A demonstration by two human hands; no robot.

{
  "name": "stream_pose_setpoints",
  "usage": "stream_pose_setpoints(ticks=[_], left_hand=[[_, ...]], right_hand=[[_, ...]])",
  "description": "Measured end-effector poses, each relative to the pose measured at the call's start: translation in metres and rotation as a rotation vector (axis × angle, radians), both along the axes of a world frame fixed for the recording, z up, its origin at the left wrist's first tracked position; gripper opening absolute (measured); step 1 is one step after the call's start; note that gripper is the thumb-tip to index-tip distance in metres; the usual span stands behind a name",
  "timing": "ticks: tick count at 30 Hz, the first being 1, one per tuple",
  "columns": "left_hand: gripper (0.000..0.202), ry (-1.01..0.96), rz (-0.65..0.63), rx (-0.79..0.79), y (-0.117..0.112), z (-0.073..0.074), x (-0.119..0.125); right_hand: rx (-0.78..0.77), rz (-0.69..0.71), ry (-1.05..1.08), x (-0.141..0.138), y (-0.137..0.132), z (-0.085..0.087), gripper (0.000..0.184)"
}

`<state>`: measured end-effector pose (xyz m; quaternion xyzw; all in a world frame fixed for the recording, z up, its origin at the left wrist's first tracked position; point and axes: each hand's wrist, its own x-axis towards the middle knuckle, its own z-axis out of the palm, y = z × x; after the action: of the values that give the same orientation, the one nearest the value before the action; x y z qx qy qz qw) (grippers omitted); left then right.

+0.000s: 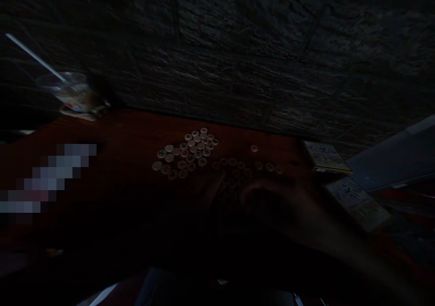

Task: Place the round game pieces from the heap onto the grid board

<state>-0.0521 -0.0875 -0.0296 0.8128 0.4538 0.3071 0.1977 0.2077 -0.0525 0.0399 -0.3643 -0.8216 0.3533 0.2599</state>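
The picture is very dark, and both hands are dim. On the reddish-brown table, several round Chinese chess pieces (193,149) lie in a loose cluster, some with dark or red characters facing up. My left hand (209,189) is low over the tabletop beside the near pieces, its fingers stretched out as far as they show. My right hand (277,202) is curved behind a dimmer group of pieces (236,173), fingers cupped and apart. I make out nothing held in either hand. One single piece (254,148) lies apart toward the wall.
A stone-block wall (217,61) runs along the table's (136,134) far edge. At the far left stands a clear plastic cup (76,95) with a white straw. Two boxes with dark writing, one farther (326,155) and one nearer (358,202), lie at the right.
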Motion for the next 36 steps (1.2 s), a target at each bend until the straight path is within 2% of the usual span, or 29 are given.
stream_pose_setpoints(ticks=[3, 5, 8, 10, 13, 17, 22, 27, 32, 36], left_hand=[[0.094, 0.037, -0.001, 0.022, 0.005, -0.011, 0.002], [0.090, 0.061, -0.022, 0.018, 0.013, -0.013, 0.004], [0.085, 0.124, -0.050, -0.010, 0.023, -0.015, 0.005], [0.081, 0.164, -0.038, -0.022, 0.026, -0.017, 0.007], [0.069, 0.174, -0.005, -0.004, 0.028, -0.018, 0.009], [0.072, 0.160, -0.051, 0.045, 0.027, -0.010, 0.011], [0.067, 0.193, -0.059, 0.015, 0.025, 0.004, 0.011], [0.071, 0.196, -0.066, -0.022, 0.025, 0.007, 0.011], [0.074, 0.192, -0.071, -0.079, 0.026, 0.008, 0.010], [0.077, 0.178, -0.054, -0.116, 0.023, 0.011, 0.011]], right_hand=[[-0.007, 0.077, -0.035, -0.004, -0.012, -0.013, 0.034], [0.105, 0.109, -0.078, -0.005, -0.015, -0.022, 0.040], [0.250, 0.129, -0.141, -0.005, -0.016, -0.033, 0.032], [0.261, 0.138, -0.159, -0.004, -0.017, -0.035, 0.026], [0.253, 0.160, -0.173, -0.003, -0.020, -0.033, 0.034], [0.261, 0.163, -0.203, -0.003, -0.023, -0.030, 0.034], [0.299, 0.165, -0.249, -0.003, -0.026, -0.025, 0.032], [0.360, 0.184, -0.282, 0.000, -0.026, -0.021, 0.031], [0.431, 0.153, -0.254, 0.002, -0.029, -0.030, 0.020], [0.483, 0.146, -0.224, 0.002, -0.033, -0.038, 0.028]])
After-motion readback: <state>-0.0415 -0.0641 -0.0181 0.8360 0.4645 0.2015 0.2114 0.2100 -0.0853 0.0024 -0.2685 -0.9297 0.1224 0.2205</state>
